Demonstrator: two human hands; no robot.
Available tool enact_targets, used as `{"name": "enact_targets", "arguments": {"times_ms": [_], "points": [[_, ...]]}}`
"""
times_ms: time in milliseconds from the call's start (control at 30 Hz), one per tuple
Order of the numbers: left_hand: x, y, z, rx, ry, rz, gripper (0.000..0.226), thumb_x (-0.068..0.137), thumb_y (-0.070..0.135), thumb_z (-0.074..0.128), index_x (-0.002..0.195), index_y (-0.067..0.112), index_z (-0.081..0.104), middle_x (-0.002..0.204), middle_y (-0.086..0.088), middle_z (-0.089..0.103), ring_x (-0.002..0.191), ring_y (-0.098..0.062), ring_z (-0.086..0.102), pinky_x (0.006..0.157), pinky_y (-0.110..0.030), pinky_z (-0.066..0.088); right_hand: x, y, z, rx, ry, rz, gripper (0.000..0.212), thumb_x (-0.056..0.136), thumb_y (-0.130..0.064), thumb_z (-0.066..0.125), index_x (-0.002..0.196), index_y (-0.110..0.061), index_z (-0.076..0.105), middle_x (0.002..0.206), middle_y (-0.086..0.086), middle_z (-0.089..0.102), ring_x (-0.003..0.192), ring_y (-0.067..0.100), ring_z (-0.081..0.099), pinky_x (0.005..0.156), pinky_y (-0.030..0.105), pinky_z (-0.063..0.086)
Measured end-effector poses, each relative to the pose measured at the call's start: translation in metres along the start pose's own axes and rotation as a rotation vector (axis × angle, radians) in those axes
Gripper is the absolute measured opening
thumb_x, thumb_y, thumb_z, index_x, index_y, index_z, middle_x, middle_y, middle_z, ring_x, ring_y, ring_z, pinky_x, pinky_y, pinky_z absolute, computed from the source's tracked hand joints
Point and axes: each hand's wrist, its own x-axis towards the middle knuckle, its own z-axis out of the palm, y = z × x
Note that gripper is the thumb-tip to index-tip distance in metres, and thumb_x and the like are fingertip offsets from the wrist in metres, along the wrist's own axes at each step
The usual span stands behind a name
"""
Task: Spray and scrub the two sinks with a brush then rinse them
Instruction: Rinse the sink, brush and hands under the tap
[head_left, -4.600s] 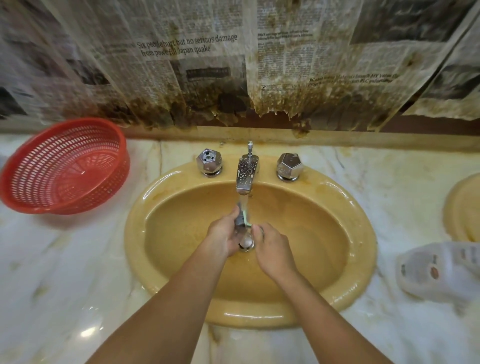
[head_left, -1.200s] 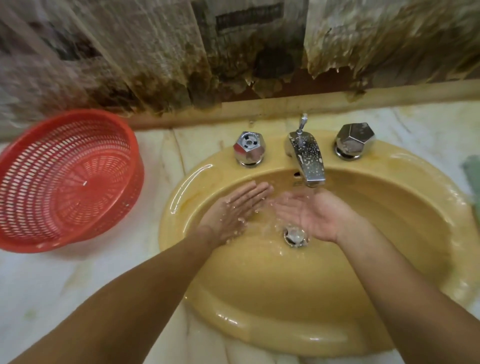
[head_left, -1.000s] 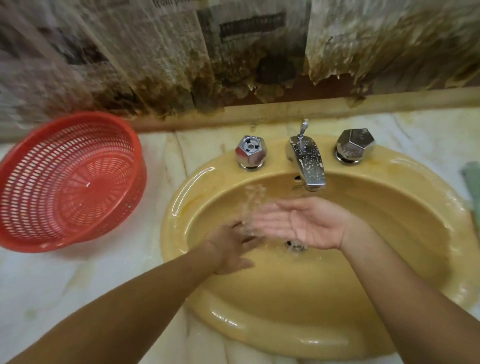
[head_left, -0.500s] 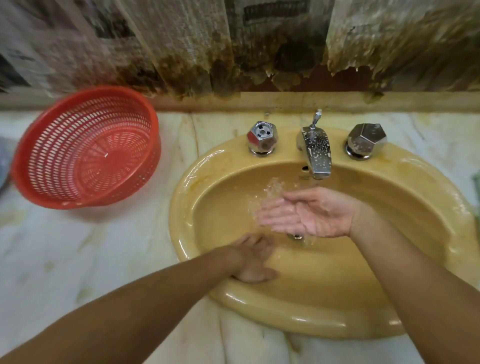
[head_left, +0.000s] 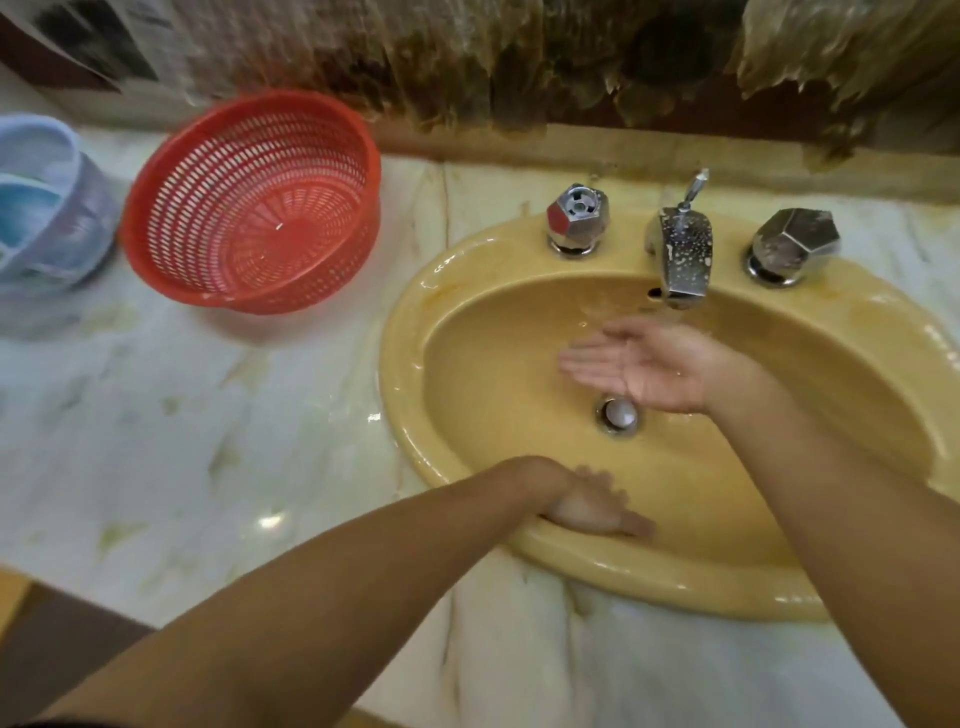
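Note:
A yellow oval sink (head_left: 498, 291) is set in a marble counter, with a chrome spout (head_left: 681, 260) between a left knob (head_left: 576, 218) and a right knob (head_left: 795, 244). The drain plug (head_left: 619, 414) shows at the bottom of the wet bowl. My right hand (head_left: 639, 366) is cupped palm-up under the spout, fingers straight. My left hand (head_left: 592, 506) lies flat against the near inner wall of the bowl, fingers spread. Neither hand holds anything. No brush or spray bottle is in view.
A red plastic colander (head_left: 249, 202) stands on the marble counter (head_left: 182, 415) left of the sink. Pale blue plastic containers (head_left: 47, 208) sit at the far left edge. Stained newspaper (head_left: 467, 62) covers the wall behind.
My left hand has slid from the back-left of the bowl down to the near wall. My right hand stays cupped under the spout. The view has shifted left, bringing the blue containers in.

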Motion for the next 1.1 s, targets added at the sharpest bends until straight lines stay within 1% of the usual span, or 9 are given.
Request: {"name": "enact_targets", "arguments": {"times_ms": [133,233,367,433,533,633,733,867,1100], "points": [[-0.016,-0.082,-0.021,0.495,0.325,-0.304,0.084,0.101,0.070,0.021,0.163,0.020,-0.005,0.169,0.001,-0.019,0.155,-0.019,-0.020,0.123,-0.046,-0.016,-0.015,-0.002,-0.004,-0.218,-0.117,0.149,0.043,0.107,-0.019,0.039,0.136,0.011,0.050,0.127,0.031,0.063,0.118,0.040,0.064,0.093,0.045,0.056],[-0.027,-0.110,-0.033,0.821,0.540,-0.431,0.076,0.104,0.062,0.017,0.161,0.020,-0.013,0.167,0.002,-0.024,0.152,-0.016,-0.026,0.120,-0.047,-0.024,-0.008,-0.005,-0.013,0.117,0.037,-0.005,0.049,0.110,-0.024,0.029,0.145,0.008,0.039,0.135,0.031,0.057,0.122,0.041,0.059,0.097,0.045,0.055],[0.002,-0.056,-0.005,0.277,0.362,-0.445,0.091,0.099,0.069,0.029,0.162,0.016,-0.009,0.167,-0.007,-0.023,0.153,-0.025,-0.024,0.122,-0.052,-0.017,-0.024,-0.009,-0.007,-0.099,-0.197,0.086,0.048,0.106,-0.023,0.034,0.133,0.012,0.053,0.129,0.031,0.061,0.122,0.039,0.061,0.102,0.045,0.051],[0.014,-0.007,0.005,-0.049,0.169,-0.257,0.095,0.095,0.076,0.033,0.163,0.019,0.001,0.169,-0.008,-0.017,0.155,-0.029,-0.018,0.123,-0.051,-0.009,-0.030,-0.009,-0.002,-0.354,-0.158,0.163,0.045,0.106,-0.020,0.039,0.132,0.014,0.054,0.122,0.032,0.065,0.112,0.039,0.067,0.093,0.043,0.057],[0.011,0.045,0.006,-0.258,-0.032,0.003,0.090,0.094,0.080,0.028,0.163,0.026,0.007,0.170,0.001,-0.011,0.157,-0.021,-0.012,0.124,-0.048,-0.004,-0.017,-0.013,-0.006,-0.076,0.063,0.054,0.042,0.107,-0.016,0.037,0.135,0.010,0.053,0.121,0.030,0.066,0.108,0.040,0.069,0.087,0.044,0.060],[0.007,0.017,0.005,-0.129,-0.005,-0.093,0.098,0.090,0.084,0.029,0.164,0.025,0.004,0.170,0.004,-0.013,0.156,-0.020,-0.014,0.124,-0.047,-0.005,-0.024,-0.012,-0.003,-0.051,-0.111,0.093,0.046,0.104,-0.019,0.037,0.130,0.014,0.057,0.127,0.033,0.062,0.118,0.040,0.064,0.095,0.044,0.055],[-0.010,-0.061,-0.012,0.351,0.297,-0.340,0.090,0.098,0.075,0.023,0.164,0.020,-0.002,0.170,-0.001,-0.014,0.156,-0.021,-0.017,0.125,-0.048,-0.011,-0.031,-0.009,-0.001,-0.236,-0.047,0.168,0.042,0.106,-0.014,0.038,0.134,0.016,0.049,0.127,0.035,0.060,0.118,0.045,0.062,0.096,0.050,0.054],[-0.025,-0.116,-0.040,0.921,0.555,-0.432,0.083,0.100,0.070,0.013,0.162,0.021,-0.012,0.168,0.005,-0.020,0.154,-0.014,-0.022,0.124,-0.045,-0.017,-0.020,-0.006,-0.011,0.292,0.061,-0.096,0.046,0.109,-0.023,0.030,0.139,0.008,0.045,0.138,0.031,0.054,0.123,0.044,0.059,0.102,0.050,0.051],[0.011,-0.067,-0.006,0.403,0.285,-0.315,0.097,0.091,0.084,0.021,0.162,0.025,-0.009,0.166,0.001,-0.025,0.153,-0.021,-0.026,0.123,-0.048,-0.017,-0.026,0.008,0.003,0.579,0.135,-0.155,0.052,0.111,-0.028,0.025,0.137,0.011,0.046,0.135,0.030,0.057,0.128,0.041,0.055,0.105,0.046,0.049]]}}
